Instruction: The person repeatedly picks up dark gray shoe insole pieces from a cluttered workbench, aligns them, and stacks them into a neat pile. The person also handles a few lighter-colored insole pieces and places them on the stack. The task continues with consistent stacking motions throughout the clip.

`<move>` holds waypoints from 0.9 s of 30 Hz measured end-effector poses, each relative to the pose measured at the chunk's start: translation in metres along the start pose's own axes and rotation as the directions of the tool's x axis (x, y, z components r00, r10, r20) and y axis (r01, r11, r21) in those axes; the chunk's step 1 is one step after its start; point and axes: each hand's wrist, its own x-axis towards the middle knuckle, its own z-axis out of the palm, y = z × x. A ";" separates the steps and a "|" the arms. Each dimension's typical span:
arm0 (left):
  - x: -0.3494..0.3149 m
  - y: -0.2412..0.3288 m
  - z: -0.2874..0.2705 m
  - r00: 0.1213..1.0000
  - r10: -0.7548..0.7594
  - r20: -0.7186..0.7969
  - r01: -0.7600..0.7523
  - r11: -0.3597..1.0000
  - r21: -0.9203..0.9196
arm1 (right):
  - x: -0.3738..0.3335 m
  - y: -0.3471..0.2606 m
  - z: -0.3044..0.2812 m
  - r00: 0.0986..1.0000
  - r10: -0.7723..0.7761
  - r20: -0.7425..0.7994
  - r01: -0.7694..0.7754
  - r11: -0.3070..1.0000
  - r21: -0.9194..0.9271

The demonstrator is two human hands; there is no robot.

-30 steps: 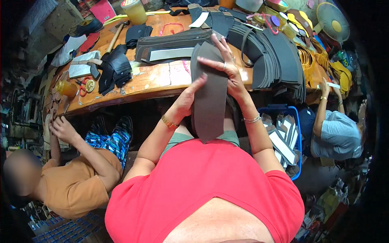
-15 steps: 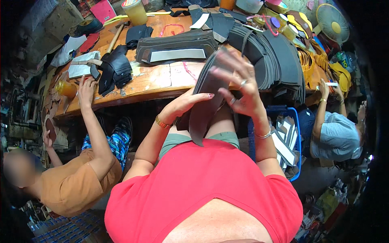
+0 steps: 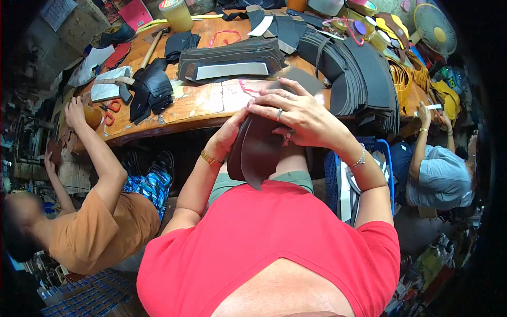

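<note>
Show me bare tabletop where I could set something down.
Largest: the table's front edge, between the black pieces and left hand, before the brown stack, pale scrap and pink string aside. Smaller: between red scrap and hammer. Crowded: right end, under dark curved pieces and yellow pieces.

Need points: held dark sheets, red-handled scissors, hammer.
Dark sheets (image 3: pixel 260 150): head view, lower part of the front sheet, below the fingers.
Red-handled scissors (image 3: pixel 109 111): head view, where the handle loops meet.
Hammer (image 3: pixel 151 50): head view, middle of the wooden handle.
</note>
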 end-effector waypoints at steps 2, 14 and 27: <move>0.003 -0.003 -0.005 0.982 -0.001 0.188 0.025 0.992 -0.123 | 0.001 -0.003 -0.002 1.000 -0.022 -0.014 0.022 0.999 -0.050; 0.002 0.007 0.031 0.973 0.044 -0.225 -0.057 0.997 -0.055 | -0.011 0.012 -0.008 0.954 0.052 -0.295 -0.052 0.999 0.008; 0.002 0.015 0.018 0.961 -0.035 0.274 0.071 0.990 -0.125 | -0.007 0.043 0.003 0.941 0.172 -0.290 -0.032 0.902 0.432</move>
